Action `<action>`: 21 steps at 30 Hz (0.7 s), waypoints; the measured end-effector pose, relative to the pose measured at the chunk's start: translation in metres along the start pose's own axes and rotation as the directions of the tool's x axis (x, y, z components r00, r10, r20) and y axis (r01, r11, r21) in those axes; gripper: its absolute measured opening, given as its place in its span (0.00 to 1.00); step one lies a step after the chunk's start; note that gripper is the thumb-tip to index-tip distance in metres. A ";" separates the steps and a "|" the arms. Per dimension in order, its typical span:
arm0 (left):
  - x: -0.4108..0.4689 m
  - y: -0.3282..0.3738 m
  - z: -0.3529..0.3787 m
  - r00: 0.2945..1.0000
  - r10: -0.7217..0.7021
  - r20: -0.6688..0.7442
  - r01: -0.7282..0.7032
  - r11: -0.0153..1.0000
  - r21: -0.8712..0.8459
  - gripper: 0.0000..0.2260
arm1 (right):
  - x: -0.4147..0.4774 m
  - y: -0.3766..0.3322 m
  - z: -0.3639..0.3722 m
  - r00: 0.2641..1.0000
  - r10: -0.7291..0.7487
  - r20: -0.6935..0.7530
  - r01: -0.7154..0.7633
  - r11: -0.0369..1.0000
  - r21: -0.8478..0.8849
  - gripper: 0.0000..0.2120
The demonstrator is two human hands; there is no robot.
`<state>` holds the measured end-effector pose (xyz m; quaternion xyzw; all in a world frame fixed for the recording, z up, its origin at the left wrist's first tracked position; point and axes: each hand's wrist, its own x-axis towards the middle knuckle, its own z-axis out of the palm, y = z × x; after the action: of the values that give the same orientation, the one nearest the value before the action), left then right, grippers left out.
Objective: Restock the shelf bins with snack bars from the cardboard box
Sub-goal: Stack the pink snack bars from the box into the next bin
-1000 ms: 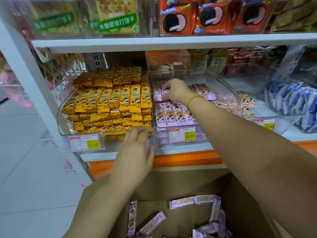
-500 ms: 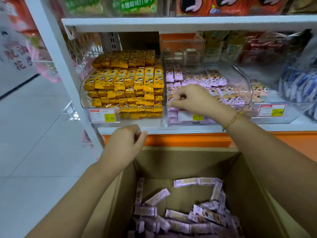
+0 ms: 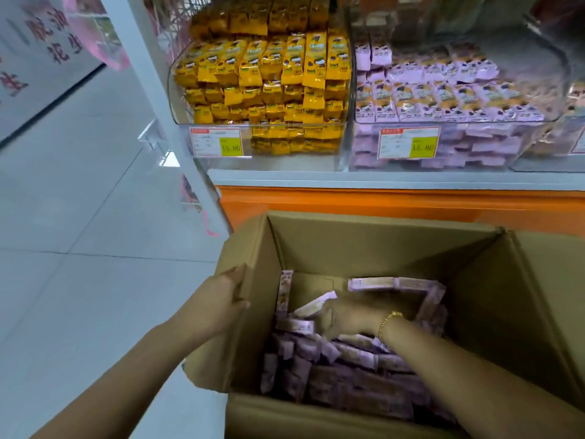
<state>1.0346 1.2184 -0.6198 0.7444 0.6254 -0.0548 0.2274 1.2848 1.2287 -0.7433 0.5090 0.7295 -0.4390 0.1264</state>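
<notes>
Clear bins point(image 3: 278, 163) sit on the white shelf point(image 3: 348, 179).

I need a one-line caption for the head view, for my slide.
The left hand holds the box flap while the right hand reaches among the purple bars inside.
</notes>
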 end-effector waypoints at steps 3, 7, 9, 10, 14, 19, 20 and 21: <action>0.007 -0.013 0.002 0.999 -0.009 0.050 0.015 0.993 -0.120 0.32 | 0.014 0.002 0.026 0.999 -0.025 0.029 0.023 0.998 0.058 0.41; 0.019 -0.025 0.003 0.996 0.015 0.086 -0.001 0.987 -0.159 0.34 | 0.034 0.001 0.052 0.995 -0.060 -0.078 0.067 0.993 0.097 0.39; 0.023 -0.027 0.003 0.995 0.029 0.092 -0.013 0.985 -0.172 0.33 | 0.038 0.002 0.054 0.985 -0.100 -0.141 0.095 0.995 -0.042 0.39; 0.025 -0.027 0.004 0.995 0.035 0.099 -0.014 0.978 -0.207 0.33 | 0.042 0.004 0.054 0.982 -0.112 -0.151 0.098 0.990 -0.097 0.39; 0.025 -0.029 0.006 0.994 0.046 0.101 -0.015 0.957 -0.290 0.33 | 0.052 0.011 0.056 0.979 -0.100 -0.180 0.070 0.984 -0.163 0.40; 0.023 -0.030 0.008 0.994 0.058 0.090 -0.031 0.962 -0.270 0.32 | 0.054 0.026 0.066 0.964 -0.172 -0.204 0.082 0.918 -0.387 0.39; 0.023 -0.029 0.009 0.994 0.058 0.088 -0.033 0.964 -0.263 0.32 | 0.055 0.030 0.068 0.964 -0.178 -0.199 0.081 0.905 -0.417 0.39; 0.023 -0.028 0.008 0.995 0.056 0.087 -0.032 0.964 -0.262 0.32 | 0.054 0.031 0.067 0.964 -0.186 -0.192 0.088 0.899 -0.429 0.38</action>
<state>1.0143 1.2386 -0.6432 0.7184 0.5992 -0.0018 0.3534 1.2692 1.2144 -0.8324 0.4646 0.8500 -0.2197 0.1160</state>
